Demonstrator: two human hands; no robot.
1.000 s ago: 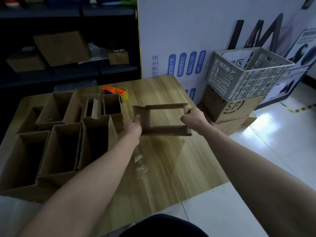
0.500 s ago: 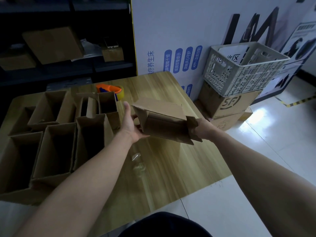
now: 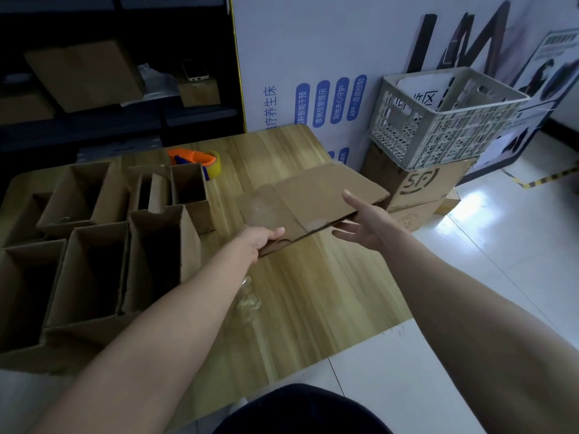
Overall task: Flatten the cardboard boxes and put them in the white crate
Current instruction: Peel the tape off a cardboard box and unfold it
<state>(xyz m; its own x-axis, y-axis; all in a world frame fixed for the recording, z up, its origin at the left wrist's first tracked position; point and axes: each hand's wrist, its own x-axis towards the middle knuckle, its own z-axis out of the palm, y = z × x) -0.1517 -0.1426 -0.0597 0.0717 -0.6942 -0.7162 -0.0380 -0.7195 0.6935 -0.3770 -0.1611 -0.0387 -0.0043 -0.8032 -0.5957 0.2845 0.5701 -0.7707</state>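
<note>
Over the table (image 3: pixel 313 292), toward its far right corner, holds a flattened box (image 3: pixel 316 195) clear of the wood, roughly level, far edge pointing at the crate (image 3: pixel 445 120). Pinches the near left corner with the left hand (image 3: pixel 264 241), thumb on top, fingers tucked beneath out of sight, likely to stop the folded panels springing apart. Sets the right hand (image 3: pixel 363 220) at the right edge with fingers straight and spread, one above the card, the rest below, clamping nothing; reads as a steadying guide more than a grip. Finds the crate well apart from the box, perched on an SF carton (image 3: pixel 423 186) on the floor (image 3: pixel 501 261) past the table's right edge, close to the wall panel (image 3: pixel 313 57), a white sheet (image 3: pixel 416 89) already inside. Looks unobstructed on that path: only table edge and bare floor between. Probably calls for a lift over the near rim, apparently higher than the card, and a tilt to slip the long side in. Leaves open boxes (image 3: pixel 94 261) crowded upright on the left, mouths up, apart from the card; tape dispenser (image 3: pixel 197 161) just behind them, out of the way.
</note>
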